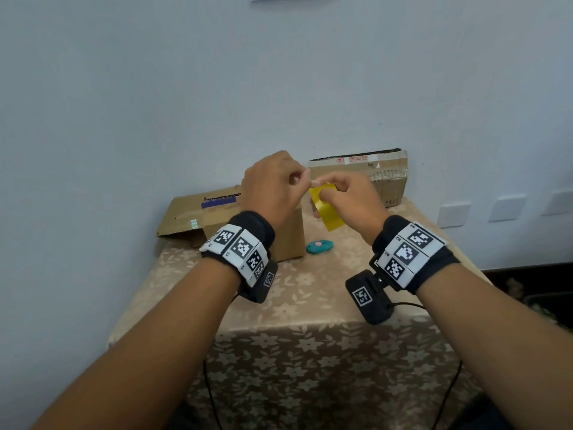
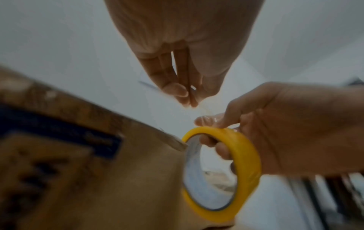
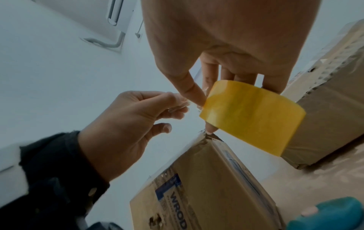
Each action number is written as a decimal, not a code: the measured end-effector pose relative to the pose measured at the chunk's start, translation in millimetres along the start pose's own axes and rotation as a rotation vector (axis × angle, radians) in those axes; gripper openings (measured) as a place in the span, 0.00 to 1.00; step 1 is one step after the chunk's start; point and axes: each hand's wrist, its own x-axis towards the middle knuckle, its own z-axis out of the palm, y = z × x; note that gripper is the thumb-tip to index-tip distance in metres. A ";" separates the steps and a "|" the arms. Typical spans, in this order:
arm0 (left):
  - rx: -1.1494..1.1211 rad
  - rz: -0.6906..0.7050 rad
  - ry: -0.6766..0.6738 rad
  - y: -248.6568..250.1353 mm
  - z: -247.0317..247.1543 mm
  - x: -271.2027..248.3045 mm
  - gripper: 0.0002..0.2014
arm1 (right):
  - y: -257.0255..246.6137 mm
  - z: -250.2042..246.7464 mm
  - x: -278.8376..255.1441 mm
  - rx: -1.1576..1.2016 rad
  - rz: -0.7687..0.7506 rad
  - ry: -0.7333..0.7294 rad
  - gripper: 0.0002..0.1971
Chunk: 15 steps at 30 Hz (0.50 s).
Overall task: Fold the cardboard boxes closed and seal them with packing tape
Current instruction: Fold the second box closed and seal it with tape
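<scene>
Roll of packing tape (image 1: 326,206), yellow: was held in the air above the counter (image 1: 310,293), just right of the nearer cardboard box (image 1: 285,234). The right hand (image 1: 352,203) gripped it, several fingers (image 2: 222,151) hooked through the core and the thumb (image 3: 192,91) pressed on the outer face near the roll's top edge. The loose end of the tape (image 2: 204,109), thin and clear, ran from that edge to the left hand (image 1: 273,187), whose thumb and fingertips (image 2: 187,99) were pinched together on it just left of the roll; the remaining fingers were curled.

Nearer cardboard box: stood on the counter below and left of the roll, one flap lying open to its left, a blue printed label on top.

Second cardboard box (image 1: 381,178): stood behind the roll against the wall, its top edge ragged.

Teal cutter (image 1: 319,246): lay on the counter below the roll, just right of the nearer box.

Counter: covered by a beige floral cloth.
</scene>
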 end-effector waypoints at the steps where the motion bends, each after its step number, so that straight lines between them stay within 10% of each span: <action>1: -0.075 -0.012 0.039 1.6 0.0 -0.2 0.11 | 0.0 -0.2 -0.1 -0.003 0.018 -0.005 0.09; 4: -0.372 -0.193 0.180 3.4 -17.0 17.0 0.07 | 13.2 -4.2 -3.3 -0.063 0.095 -0.027 0.06; 7: -0.661 -0.393 0.016 4.4 -42.1 35.0 0.07 | 24.5 -10.2 -5.8 -0.085 0.117 -0.023 0.09; 15: -0.281 -0.560 -0.347 2.2 -16.4 20.6 0.25 | 11.5 1.6 -2.3 -0.118 -0.110 0.023 0.07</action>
